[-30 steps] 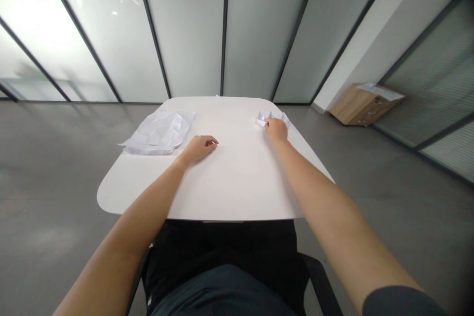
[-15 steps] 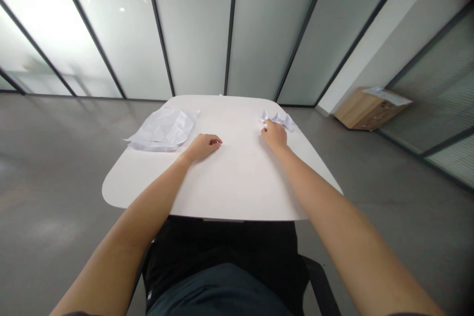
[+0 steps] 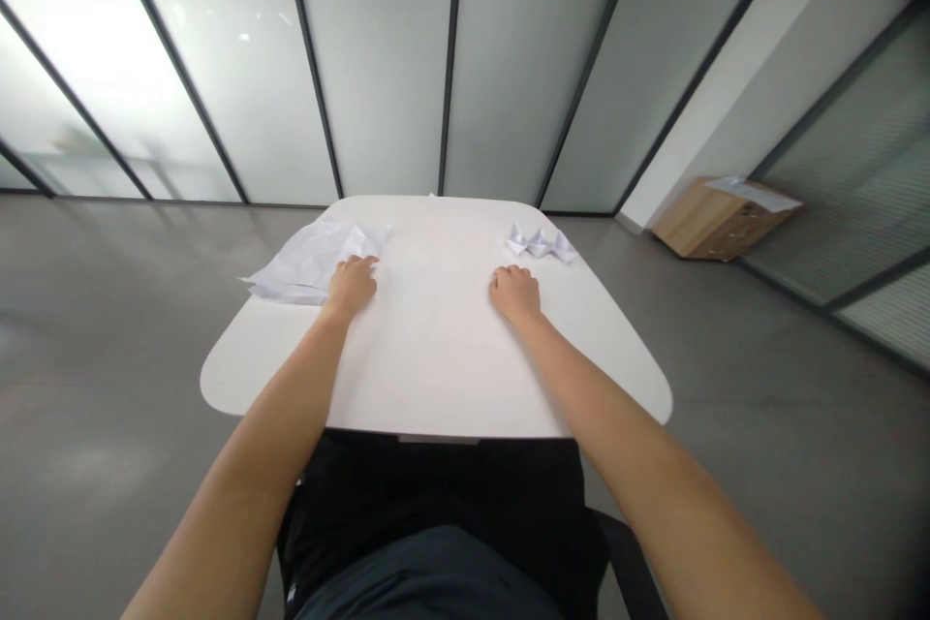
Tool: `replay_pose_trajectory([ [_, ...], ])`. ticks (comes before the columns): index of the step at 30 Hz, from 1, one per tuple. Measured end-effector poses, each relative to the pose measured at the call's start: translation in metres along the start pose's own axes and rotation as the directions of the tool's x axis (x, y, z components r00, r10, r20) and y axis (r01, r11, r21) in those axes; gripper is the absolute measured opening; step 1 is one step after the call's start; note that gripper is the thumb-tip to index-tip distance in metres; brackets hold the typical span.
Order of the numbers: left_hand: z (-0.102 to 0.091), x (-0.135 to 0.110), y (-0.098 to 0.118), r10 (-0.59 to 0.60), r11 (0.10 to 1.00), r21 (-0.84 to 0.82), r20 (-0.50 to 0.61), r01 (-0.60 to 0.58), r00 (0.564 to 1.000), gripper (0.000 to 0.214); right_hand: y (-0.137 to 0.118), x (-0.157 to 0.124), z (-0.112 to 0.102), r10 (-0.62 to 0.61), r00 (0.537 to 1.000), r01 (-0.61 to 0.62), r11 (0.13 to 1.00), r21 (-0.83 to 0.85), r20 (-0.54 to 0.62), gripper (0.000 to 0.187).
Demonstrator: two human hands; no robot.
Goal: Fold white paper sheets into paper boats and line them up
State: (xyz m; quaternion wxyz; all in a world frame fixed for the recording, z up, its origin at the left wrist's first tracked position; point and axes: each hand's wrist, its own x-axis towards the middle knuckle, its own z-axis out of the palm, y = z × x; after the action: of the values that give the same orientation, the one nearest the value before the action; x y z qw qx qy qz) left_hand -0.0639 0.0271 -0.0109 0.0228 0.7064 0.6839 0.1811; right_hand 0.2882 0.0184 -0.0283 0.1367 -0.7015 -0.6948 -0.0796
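On the left of the table, my left hand (image 3: 353, 285) reaches over the right edge of a pile of creased white paper sheets (image 3: 297, 260). Its fingers look partly stretched out onto the paper, and no sheet is lifted. My right hand (image 3: 515, 292) rests on the tabletop with its fingers curled in and nothing visible in them. Just beyond it, three small folded paper boats (image 3: 539, 243) stand in a row near the far right edge, apart from the hand.
The white table (image 3: 443, 358) has rounded corners and stands before a frosted glass partition (image 3: 385, 58). A wooden cabinet (image 3: 716, 221) stands on the floor to the right. A black chair armrest (image 3: 626, 562) shows at the lower right.
My right hand has drawn back from the paper boats toward me and slightly left. My left hand has moved left from the table's middle onto the paper pile.
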Motion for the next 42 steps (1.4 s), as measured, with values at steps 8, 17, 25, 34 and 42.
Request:
replay_pose_trajectory([
  [8,-0.006,-0.001,0.000,-0.050,0.996,0.067,-0.016,0.051,0.999,0.059,0.005,0.001,-0.001,0.008,1.000,-0.009,0.999,0.042,0.013,0.036],
  [17,-0.010,0.005,-0.004,-0.066,0.996,-0.068,-0.100,0.059,0.993,0.048,0.007,0.002,-0.002,-0.002,1.000,0.000,0.998,0.061,0.030,0.035],
  [25,-0.008,-0.019,0.070,0.180,0.981,-0.053,-0.107,-0.186,0.978,0.043,0.009,0.004,0.000,-0.033,0.999,0.029,0.994,0.104,0.032,0.036],
  [34,0.026,-0.043,0.119,0.546,0.837,-0.063,0.074,-0.543,0.834,0.030,0.001,0.012,0.009,-0.329,0.944,0.324,0.894,0.309,-0.040,0.040],
  [42,0.017,-0.053,0.130,0.847,0.522,-0.317,0.085,-0.792,0.525,0.031,-0.005,0.014,0.012,-0.410,0.906,0.379,0.895,0.235,0.101,0.054],
])
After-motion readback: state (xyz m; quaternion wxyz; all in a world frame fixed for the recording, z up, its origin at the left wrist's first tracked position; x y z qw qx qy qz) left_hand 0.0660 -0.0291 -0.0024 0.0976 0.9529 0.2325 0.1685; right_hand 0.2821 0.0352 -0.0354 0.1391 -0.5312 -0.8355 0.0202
